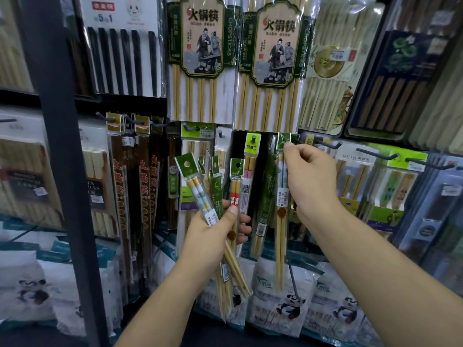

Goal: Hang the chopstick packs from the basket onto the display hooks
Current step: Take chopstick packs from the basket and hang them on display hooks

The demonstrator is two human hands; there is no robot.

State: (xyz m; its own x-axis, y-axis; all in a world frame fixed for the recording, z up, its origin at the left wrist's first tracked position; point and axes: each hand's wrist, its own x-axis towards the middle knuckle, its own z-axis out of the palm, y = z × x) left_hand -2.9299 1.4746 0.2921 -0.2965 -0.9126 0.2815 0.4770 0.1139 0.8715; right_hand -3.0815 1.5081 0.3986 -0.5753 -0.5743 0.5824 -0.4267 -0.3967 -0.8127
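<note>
**Head view.** The right hand (310,176) pinches the green header card (284,142) of a single chopstick pack (280,221) between thumb and fingers. The grip is at the very top end of the pack. The pack hangs straight down from the pinch, so its long axis is vertical and the whole stick length lies below the grip. The lower tips end in front of the panda-printed bags (288,304) at the bottom edge of the display.

The header sits in the lower hook row, just under the bottom edge of the large hot-pot packs (273,58). The nearest bare display hook (325,144) lies just right of the thumb, at about header height. The fingers cover the header hole, so it cannot be told whether the hole is already on a hook.

The left hand (215,229) grips a fanned bundle of packs (198,191) round the middle, headers up. It is lower and further left, well apart from that hook. The right hand is the nearer one.

The coming move probably depends on lining the header hole up with a hook tip.

Appearance of the held pack:
- clear sleeve
- pale bamboo sticks with a blue-and-white upper section
- white price label
- round brown seal at mid-length
</note>
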